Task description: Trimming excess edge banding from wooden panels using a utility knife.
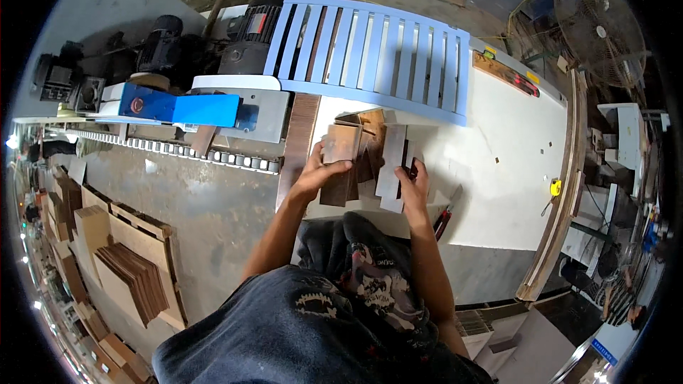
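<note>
My left hand (316,176) is closed on a small flat wood-coloured panel piece (342,144), thumb along its lower edge. My right hand (415,185) grips light grey strips (390,162), with a darker piece showing by its fingers. Between the hands, several brown wood offcuts (370,128) lie loosely overlapped on the white tabletop (505,192). A dark brown piece (334,192) sits below the left hand's panel. To the right of my right hand lies a knife-like tool with a red handle (443,223).
A light blue slatted rack (370,50) spans the table's far side. Left of it stands a machine with a black motor (257,28), a blue cover (206,109) and a chain conveyor (178,151). A spirit level (505,75) and yellow tape measure (556,187) lie at right.
</note>
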### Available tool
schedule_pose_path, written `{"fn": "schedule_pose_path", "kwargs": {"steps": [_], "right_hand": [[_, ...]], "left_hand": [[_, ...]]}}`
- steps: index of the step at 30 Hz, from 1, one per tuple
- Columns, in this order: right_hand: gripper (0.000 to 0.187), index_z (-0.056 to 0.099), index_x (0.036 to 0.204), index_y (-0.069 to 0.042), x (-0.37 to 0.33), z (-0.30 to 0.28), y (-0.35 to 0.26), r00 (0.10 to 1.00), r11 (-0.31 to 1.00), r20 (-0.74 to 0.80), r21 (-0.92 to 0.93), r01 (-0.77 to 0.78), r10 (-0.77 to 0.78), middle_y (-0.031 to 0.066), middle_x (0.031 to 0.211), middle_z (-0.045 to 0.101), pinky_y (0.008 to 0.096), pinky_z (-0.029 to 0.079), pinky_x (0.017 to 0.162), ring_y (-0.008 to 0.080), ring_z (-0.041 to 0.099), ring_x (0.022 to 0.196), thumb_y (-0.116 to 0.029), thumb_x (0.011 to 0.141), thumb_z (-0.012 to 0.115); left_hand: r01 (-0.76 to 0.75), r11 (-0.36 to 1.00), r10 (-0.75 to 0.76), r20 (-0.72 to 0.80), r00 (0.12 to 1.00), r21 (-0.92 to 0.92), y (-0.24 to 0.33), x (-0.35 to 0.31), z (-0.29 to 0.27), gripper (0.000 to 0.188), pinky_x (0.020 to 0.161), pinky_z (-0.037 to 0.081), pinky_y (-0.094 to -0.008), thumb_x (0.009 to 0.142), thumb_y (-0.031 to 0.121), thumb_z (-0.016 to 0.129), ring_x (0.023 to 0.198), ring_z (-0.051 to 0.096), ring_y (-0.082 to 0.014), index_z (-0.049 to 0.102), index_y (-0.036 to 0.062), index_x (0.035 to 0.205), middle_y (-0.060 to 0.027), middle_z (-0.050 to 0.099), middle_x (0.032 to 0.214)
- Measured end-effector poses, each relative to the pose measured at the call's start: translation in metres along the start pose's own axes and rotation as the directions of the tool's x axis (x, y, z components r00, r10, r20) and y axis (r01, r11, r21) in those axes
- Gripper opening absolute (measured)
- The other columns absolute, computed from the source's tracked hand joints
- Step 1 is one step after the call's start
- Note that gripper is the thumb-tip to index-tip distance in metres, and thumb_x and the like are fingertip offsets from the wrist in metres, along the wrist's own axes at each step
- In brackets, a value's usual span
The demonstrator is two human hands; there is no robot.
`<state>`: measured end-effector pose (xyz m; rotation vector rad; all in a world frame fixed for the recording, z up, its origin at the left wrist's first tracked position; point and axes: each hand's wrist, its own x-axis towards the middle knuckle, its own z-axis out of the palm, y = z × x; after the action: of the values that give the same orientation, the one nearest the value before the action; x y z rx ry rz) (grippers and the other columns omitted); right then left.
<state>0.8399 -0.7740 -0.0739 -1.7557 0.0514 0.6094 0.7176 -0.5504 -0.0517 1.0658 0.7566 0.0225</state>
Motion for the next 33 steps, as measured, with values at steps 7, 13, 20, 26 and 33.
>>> {"fn": "schedule_pose_path", "kwargs": {"steps": [7,13,20,26,33], "right_hand": [[0.055,0.048,0.135,0.003,-0.026,0.018,-0.016,0.997,1.0,0.07,0.023,0.021,-0.022,0.0166,0.119,0.062,0.0342,0.05,0.087,0.0214,0.062,0.1,-0.018,0.091,0.073],[0.06,0.044,0.137,0.001,-0.049,0.012,-0.042,0.985,0.994,0.141,0.046,0.097,-0.103,0.0205,0.129,0.056,0.0386,0.048,0.096,0.0265,0.059,0.113,-0.032,0.094,0.07],[0.06,0.052,0.127,0.003,-0.088,-0.04,-0.074,0.993,0.948,-0.039,0.296,0.119,-0.112,0.0079,0.114,0.064,0.0324,0.049,0.091,0.0183,0.061,0.102,-0.029,0.085,0.082],[0.086,0.035,0.137,0.011,-0.114,-0.134,-0.02,0.818,0.826,-0.493,0.563,0.039,0.297,0.0223,0.125,0.055,0.0379,0.051,0.093,0.0289,0.06,0.109,-0.034,0.081,0.083],[0.096,0.033,0.144,0.004,-0.101,-0.201,0.045,0.345,0.785,-0.836,0.532,0.316,0.427,0.0177,0.138,0.047,0.0398,0.044,0.103,0.0266,0.05,0.123,-0.036,0.076,0.087]], "left_hand": [[0.172,0.955,-0.124,0.203,0.971,-0.241,0.029,-0.028,0.004,0.063,0.102,0.047,-0.0367,0.087,0.017,0.076,0.117,0.059,-0.0221,0.046,-0.0014,0.139,-0.0118,0.062,0.126],[0.322,0.905,-0.203,0.381,0.902,-0.278,0.004,-0.022,0.03,0.071,0.107,0.044,-0.0407,0.097,0.05,0.059,0.129,0.053,-0.0246,0.043,-0.0004,0.145,-0.0139,0.056,0.139],[0.172,0.985,-0.159,0.545,0.823,0.027,-0.004,-0.003,0.121,0.066,0.108,0.043,-0.0365,0.104,0.046,0.05,0.129,0.05,-0.0234,0.035,-0.0008,0.148,-0.015,0.048,0.143],[0.099,0.913,-0.394,0.793,0.466,0.396,-0.048,0.024,0.285,0.066,0.109,0.04,-0.0353,0.106,0.051,0.039,0.128,0.049,-0.0227,0.037,0.0002,0.147,-0.0141,0.05,0.14],[-0.421,0.652,-0.564,0.774,0.287,0.631,-0.135,0.045,0.432,0.064,0.106,0.04,-0.0342,0.104,0.052,0.046,0.122,0.05,-0.0198,0.041,-0.0009,0.14,-0.0122,0.054,0.13]]}}
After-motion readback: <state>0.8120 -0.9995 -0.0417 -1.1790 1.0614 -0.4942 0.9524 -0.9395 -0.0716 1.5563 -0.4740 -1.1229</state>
